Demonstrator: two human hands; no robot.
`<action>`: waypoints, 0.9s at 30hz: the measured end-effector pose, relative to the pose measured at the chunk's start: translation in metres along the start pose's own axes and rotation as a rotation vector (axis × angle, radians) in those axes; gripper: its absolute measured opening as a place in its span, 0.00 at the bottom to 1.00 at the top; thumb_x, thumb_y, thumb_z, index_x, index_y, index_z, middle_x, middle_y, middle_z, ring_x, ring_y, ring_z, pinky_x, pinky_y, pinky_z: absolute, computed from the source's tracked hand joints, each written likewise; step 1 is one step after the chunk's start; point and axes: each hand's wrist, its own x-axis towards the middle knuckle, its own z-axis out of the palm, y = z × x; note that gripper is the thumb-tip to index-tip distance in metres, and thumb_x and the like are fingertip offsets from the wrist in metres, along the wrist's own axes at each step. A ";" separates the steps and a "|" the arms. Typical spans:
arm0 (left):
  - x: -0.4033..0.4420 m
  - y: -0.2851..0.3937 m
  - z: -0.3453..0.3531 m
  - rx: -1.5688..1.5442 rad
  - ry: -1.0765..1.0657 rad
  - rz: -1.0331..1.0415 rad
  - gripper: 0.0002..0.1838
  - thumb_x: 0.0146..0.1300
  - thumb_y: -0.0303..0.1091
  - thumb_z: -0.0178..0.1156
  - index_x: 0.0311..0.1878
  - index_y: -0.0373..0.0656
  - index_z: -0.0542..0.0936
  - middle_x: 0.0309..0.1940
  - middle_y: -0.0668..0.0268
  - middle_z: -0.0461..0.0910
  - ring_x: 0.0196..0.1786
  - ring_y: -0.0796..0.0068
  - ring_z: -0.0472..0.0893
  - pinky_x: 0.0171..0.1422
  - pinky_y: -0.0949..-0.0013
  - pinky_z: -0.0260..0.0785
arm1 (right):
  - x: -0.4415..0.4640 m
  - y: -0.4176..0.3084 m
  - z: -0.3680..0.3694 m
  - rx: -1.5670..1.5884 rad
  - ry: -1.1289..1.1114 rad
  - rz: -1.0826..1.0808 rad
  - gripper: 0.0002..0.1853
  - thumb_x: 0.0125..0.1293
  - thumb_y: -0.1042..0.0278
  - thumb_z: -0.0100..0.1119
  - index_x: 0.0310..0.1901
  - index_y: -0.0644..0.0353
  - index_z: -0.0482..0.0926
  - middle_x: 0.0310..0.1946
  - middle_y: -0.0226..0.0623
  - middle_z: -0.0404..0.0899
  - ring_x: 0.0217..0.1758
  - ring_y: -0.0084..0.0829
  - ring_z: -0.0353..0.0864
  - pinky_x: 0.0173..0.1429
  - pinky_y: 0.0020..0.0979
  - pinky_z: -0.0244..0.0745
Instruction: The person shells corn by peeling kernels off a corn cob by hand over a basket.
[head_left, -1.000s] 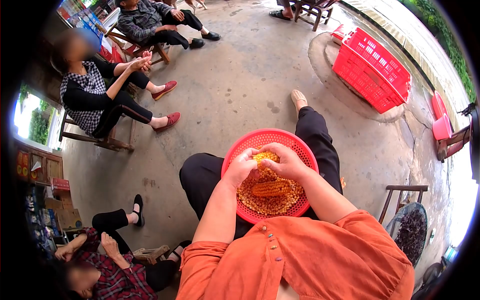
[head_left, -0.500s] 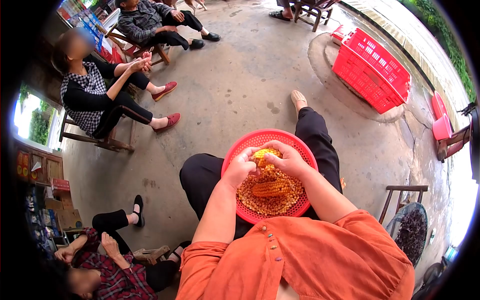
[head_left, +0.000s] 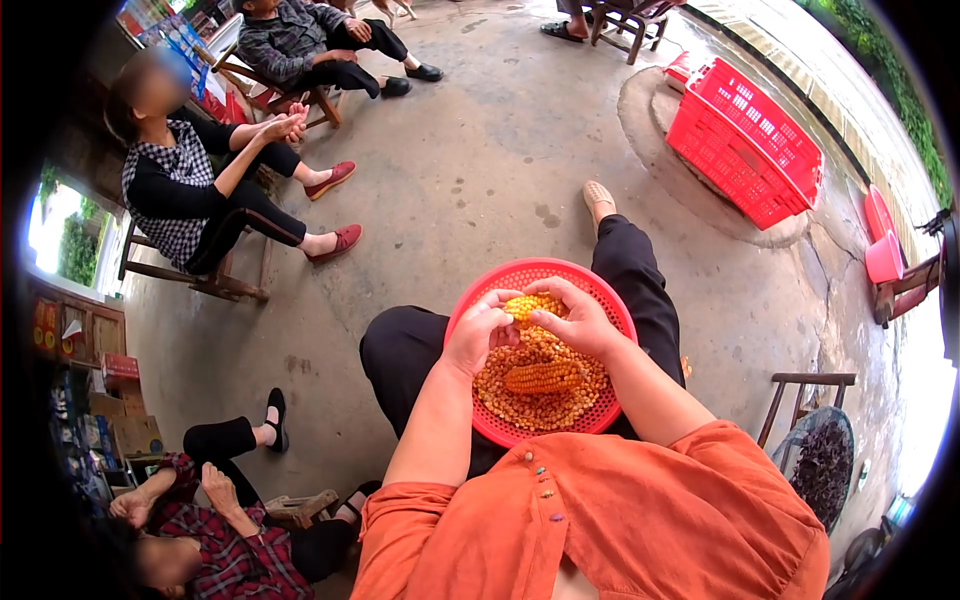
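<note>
A pink perforated basket rests on my lap. Loose kernels cover its bottom, and an orange corn cob lies on top of them. Above the basket's far part, my left hand grips one end of a yellow corn cob. My right hand is closed around the other end, its thumb pressed on the kernels. Part of the held cob is hidden by the fingers.
Red crates stand on the concrete floor at the upper right. A person sits at the left, another behind, and a third at the lower left. A basin of dark material is at the right.
Both hands have shifted slightly on the held cob, and more of its yellow kernels shows between the fingers. The basket and the lying cob have stayed in place.
</note>
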 end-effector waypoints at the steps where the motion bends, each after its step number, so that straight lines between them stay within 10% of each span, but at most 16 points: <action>1: 0.000 0.000 0.000 0.003 0.005 0.007 0.21 0.60 0.25 0.48 0.58 0.38 0.71 0.40 0.62 0.79 0.32 0.74 0.79 0.42 0.66 0.78 | 0.000 -0.003 0.000 -0.040 0.008 -0.035 0.19 0.68 0.70 0.64 0.58 0.62 0.74 0.52 0.35 0.76 0.58 0.27 0.76 0.63 0.29 0.71; 27: 0.001 0.000 0.001 0.006 0.019 0.022 0.21 0.60 0.25 0.49 0.58 0.39 0.72 0.42 0.64 0.79 0.33 0.76 0.78 0.43 0.69 0.78 | -0.001 -0.002 0.003 -0.127 0.053 -0.020 0.18 0.69 0.68 0.63 0.57 0.61 0.74 0.52 0.38 0.77 0.58 0.30 0.76 0.62 0.31 0.71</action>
